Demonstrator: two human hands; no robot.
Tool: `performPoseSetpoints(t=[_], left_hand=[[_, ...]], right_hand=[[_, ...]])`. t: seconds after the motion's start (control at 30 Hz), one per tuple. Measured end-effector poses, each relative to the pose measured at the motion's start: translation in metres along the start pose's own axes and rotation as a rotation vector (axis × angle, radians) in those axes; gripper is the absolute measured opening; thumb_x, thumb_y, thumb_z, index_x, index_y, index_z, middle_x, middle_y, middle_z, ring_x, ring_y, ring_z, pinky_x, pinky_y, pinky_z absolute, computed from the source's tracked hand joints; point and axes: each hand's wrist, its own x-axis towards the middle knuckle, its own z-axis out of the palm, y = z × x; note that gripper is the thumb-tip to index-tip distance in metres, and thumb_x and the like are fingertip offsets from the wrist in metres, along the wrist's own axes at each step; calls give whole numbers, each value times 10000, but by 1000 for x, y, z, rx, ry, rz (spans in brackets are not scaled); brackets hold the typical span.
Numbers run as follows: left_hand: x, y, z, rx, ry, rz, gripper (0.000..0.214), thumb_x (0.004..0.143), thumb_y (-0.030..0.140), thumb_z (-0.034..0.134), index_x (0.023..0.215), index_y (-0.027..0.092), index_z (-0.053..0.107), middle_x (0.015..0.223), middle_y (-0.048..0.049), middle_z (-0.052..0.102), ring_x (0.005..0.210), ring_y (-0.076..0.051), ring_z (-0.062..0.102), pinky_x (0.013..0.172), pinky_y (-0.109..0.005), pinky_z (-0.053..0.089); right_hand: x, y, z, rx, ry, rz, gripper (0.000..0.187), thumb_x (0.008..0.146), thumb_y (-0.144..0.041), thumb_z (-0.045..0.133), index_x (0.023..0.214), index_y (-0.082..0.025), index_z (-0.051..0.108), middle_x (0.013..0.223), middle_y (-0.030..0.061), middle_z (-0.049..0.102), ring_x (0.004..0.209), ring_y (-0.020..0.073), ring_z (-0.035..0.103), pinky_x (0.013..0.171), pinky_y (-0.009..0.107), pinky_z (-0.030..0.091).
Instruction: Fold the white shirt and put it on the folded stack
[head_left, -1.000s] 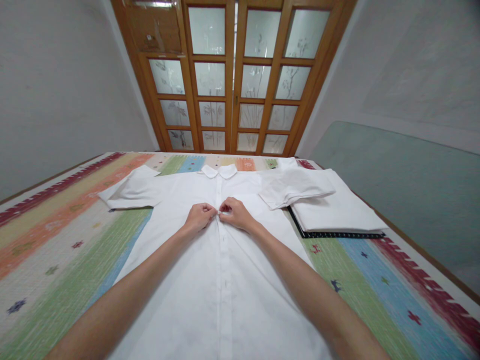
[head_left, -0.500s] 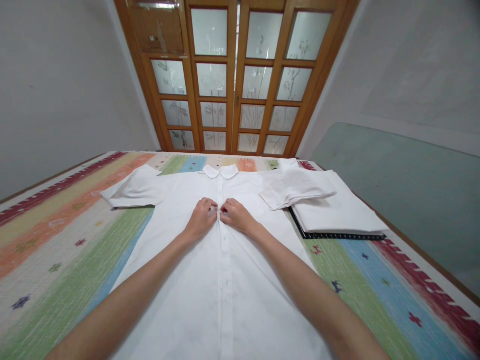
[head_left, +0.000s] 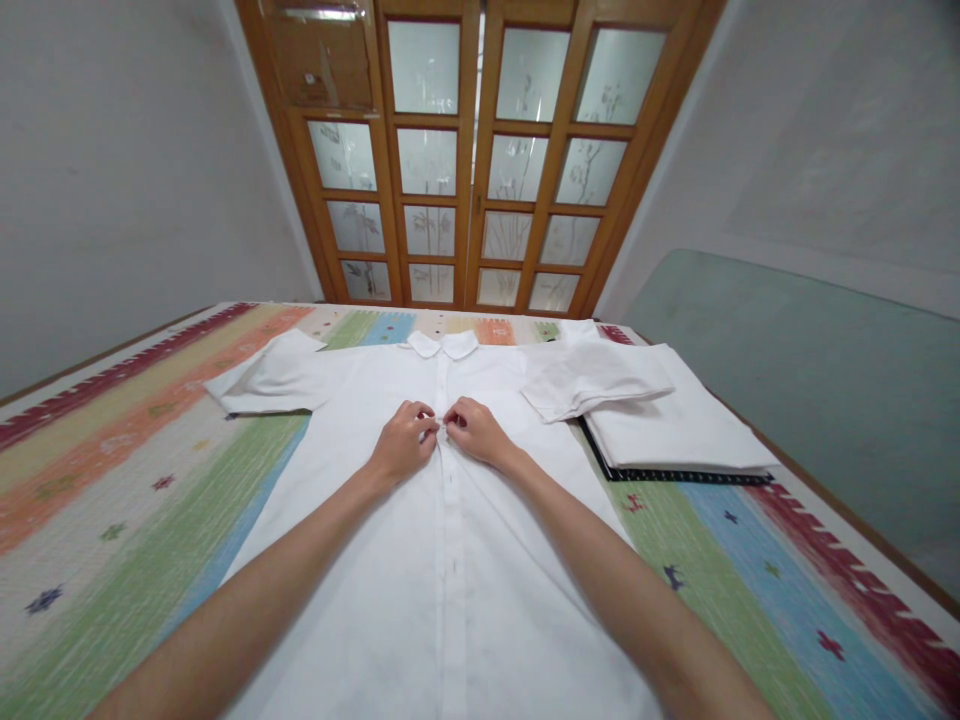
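White shirt pinched by both hands at its placket

Head view, monitored from my remote station. I find the shirt lying flat, front up, on a striped multicoloured cover, its collar at the far end.

Left hand: fingers curled, thumb and fingertips closed on the shirt fabric at the placket, below the collar. Right hand: the same pinch, just across from it. A bit of white cloth shows between the fingertips; I cannot tell whether a button is in it. Folds in the cloth run from the right hand's grip toward the near right. Small marks dot the placket nearer the camera, too small for me to read as buttons or slits.

Left sleeve: spread out on the cover. Right sleeve: overlapping a folded white cloth, under which I log a black patterned edge.

Beyond the cover: wooden doors with glass panes. On the right, a pale green panel stands along the wall.
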Motion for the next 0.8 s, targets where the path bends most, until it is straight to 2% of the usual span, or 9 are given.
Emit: performPoseSetpoints(t=[0.13, 0.23, 0.47, 0.53, 0.63, 0.7, 0.8], left_hand=[[0, 0, 2, 30, 13, -48, 186, 798, 112, 533, 850, 191, 693, 945, -84, 649, 938, -236, 571, 865, -374, 506], [-1, -1, 5, 60, 7, -82, 259, 801, 99, 503, 993, 160, 666, 1061, -118, 656, 1031, -256, 575, 950, -404, 483], [-2, -4, 10, 94, -136, -126, 366, 866, 118, 418, 1177, 130, 609, 1290, -154, 615, 1247, -265, 535, 1072, -436, 414], [-3, -2, 9, 114, -173, -125, 384, 885, 130, 399, 1218, 106, 588, 1333, -169, 588, 1285, -265, 511, 1090, -440, 397], [-7, 2, 6, 156, -227, -137, 410, 913, 160, 376, 1272, 65, 550, 1391, -190, 537, 1333, -272, 465, 1116, -455, 365], [-13, 5, 4, 169, -252, -135, 425, 928, 176, 359, 1293, 45, 533, 1406, -197, 521, 1350, -275, 442, 1128, -462, 351], [-24, 10, -1, 150, -232, -104, 439, 937, 203, 363, 1318, 47, 515, 1398, -197, 529, 1346, -281, 447, 1121, -479, 364]], right_hand=[[0, 2, 0, 47, 13, 27, 90, 761, -88, 632, 735, -170, 605, 744, -2, 543, 719, 141, 503, 712, 269, 407], [-1, 1, 2, 34, -12, 1, 76, 760, -119, 663, 750, -169, 606, 771, 9, 548, 770, 157, 511, 751, 283, 418], [-4, -6, -2, -125, -50, -86, 45, 771, -151, 649, 811, -154, 630, 851, 67, 583, 860, 204, 524, 826, 327, 441], [-5, -8, -2, -188, -35, -96, 98, 788, -172, 630, 881, -146, 640, 923, 93, 614, 914, 224, 541, 858, 349, 451], [-5, -10, 1, -259, -27, -99, 287, 843, -190, 569, 1109, -94, 615, 1171, 161, 625, 1126, 252, 537, 983, 380, 427], [-5, -10, 3, -296, -70, -92, 367, 897, -195, 499, 1232, -60, 567, 1316, 190, 574, 1251, 243, 497, 1061, 377, 384], [-5, -9, 4, -341, -179, -89, 394, 964, -217, 385, 1285, -58, 549, 1377, 189, 544, 1302, 219, 485, 1095, 370, 362]])
